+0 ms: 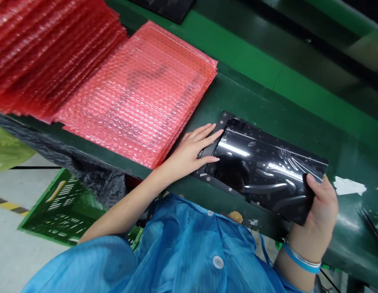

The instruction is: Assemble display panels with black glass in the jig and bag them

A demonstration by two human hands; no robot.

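Observation:
A glossy black screen panel (262, 167), covered by a bubbled and creased clear film, lies in front of me over a dark plate with holes along its edges. My left hand (195, 148) rests at the panel's left end, fingers spread and palm down, thumb and fingertips touching its edge. At the opposite end my right hand (324, 199) grips the panel, thumb on top of the film and the other fingers hidden underneath. Beside my left hand is a pile of pink bubble-wrap pouches (146, 93), with dark shapes showing through the top one.
More red bubble-wrap pouches (51, 53) are stacked at the far left of the green table (253, 93). A crumpled white paper (349, 186) and dark tweezers-like tool (370, 228) lie at the right. Below the table's left edge stands a green crate (64, 215) beside black plastic sheeting (94, 175).

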